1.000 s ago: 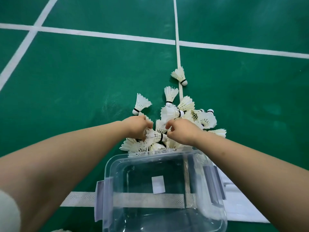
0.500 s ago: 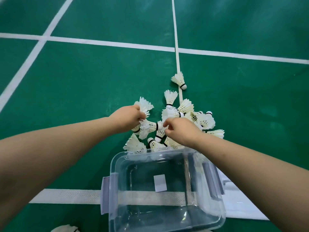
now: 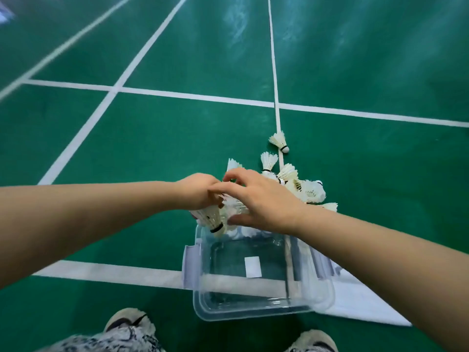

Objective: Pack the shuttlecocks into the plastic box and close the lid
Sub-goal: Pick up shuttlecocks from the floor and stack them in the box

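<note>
shuttlecocks (image 3: pixel 214 218) now raised off pile (image 3: pixel 309 191) to box (image 3: pixel 258 315) rim, ready to drop; left grip (image 3: pixel 200 191) closed round them, right grip (image 3: pixel 261 199) half-spread, cupping them.

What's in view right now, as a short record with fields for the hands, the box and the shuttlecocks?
left hand: grips bunch of white feather shuttlecocks
right hand: clasps the same bunch
clear plastic box: open, no shuttlecocks inside, on green court floor
loose pile of shuttlecocks: on floor beyond box
lone shuttlecock: on white line
</note>
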{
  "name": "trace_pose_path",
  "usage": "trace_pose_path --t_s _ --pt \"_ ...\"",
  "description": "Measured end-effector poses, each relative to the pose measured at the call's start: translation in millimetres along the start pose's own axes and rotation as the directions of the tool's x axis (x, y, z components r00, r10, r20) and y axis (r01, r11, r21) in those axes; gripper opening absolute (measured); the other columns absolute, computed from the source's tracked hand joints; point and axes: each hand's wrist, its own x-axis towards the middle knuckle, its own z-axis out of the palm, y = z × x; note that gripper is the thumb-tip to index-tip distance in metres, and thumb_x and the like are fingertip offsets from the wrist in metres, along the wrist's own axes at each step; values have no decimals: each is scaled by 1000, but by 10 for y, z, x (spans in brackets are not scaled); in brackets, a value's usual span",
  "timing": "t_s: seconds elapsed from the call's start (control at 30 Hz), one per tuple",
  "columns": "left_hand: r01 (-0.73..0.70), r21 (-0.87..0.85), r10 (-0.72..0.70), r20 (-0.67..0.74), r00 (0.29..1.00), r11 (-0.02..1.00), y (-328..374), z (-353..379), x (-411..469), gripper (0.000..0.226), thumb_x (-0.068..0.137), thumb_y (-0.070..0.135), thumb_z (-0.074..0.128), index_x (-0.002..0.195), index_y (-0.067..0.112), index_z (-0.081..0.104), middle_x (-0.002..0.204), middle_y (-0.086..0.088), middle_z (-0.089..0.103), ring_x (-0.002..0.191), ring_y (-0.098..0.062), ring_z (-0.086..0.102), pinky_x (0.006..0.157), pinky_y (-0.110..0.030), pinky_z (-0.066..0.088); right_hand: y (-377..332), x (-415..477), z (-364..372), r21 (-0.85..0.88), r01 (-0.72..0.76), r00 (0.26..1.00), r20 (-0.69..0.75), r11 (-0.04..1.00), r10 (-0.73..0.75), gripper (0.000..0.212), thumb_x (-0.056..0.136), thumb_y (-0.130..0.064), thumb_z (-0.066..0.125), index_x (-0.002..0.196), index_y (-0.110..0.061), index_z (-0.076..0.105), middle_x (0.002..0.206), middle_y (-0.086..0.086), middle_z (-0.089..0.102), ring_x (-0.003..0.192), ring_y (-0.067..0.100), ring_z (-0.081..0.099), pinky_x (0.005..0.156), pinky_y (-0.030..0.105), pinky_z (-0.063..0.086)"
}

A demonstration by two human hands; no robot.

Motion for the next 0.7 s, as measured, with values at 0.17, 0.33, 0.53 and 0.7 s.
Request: trace_pose_path --t_s 0.17,0.33,0.53,0.7 --pt "14 -192 -7 40 999 981 6 48 -248 15 86 12 52 78 13 65 77 -2 56 77 -20 50 58 -23 37 -201 -180 4 84 -33 996 82 996 26 75 74 -41 73 139 -30 36 136 1 41 112 21 52 86 31 42" --pt "19 -419 -3 37 999 908 -16 231 -371 22 88 13 51 77 25 66 76 3 61 68 -9 52 58 -11 41 -178 -374 94 194 -137 976 194 971 99 70 82 -38 66 141 -31 30 139 -3 49 122 17 48 90 25 36" --pt "78 -488 -39 91 995 869 8 333 -382 34 89 13 46 63 31 57 67 7 60 64 -14 56 50 -15 47 -151 -419 196 182 -123 978 191 976 88 72 85 -39 61 142 -49 18 126 -2 56 108 19 56 87 36 46" --pt "103 -565 -64 89 994 819 -33 465 -367 26 90 15 47 71 27 61 72 3 61 66 -12 54 62 -22 44 -113 -350 330 259 -71 983 183 963 23 62 84 -35 62 137 -48 31 131 -5 45 104 20 57 89 38 48"
